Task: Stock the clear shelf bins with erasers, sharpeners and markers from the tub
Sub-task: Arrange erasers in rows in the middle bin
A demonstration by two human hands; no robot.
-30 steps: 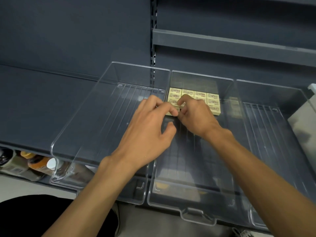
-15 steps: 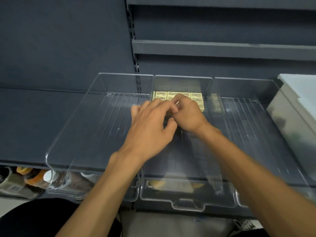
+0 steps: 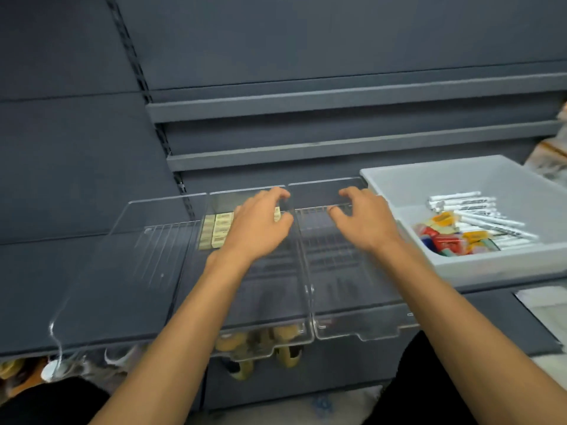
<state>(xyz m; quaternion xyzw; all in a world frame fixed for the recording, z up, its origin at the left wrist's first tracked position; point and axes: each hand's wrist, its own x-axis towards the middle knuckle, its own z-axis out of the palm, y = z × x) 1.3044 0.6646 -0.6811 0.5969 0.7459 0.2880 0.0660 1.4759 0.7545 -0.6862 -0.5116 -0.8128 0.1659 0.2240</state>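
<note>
Left hand (image 3: 260, 228) hovers over the erasers (image 3: 218, 229), right hand (image 3: 366, 223) near the tub (image 3: 478, 266); fingers (image 3: 274, 194) loosely spread, holding nothing.

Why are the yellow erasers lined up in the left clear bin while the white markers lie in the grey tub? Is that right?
Not quite. The erasers sit in the middle clear bin, not the left one; the head view shows it. The white markers do lie in the grey tub.
</note>
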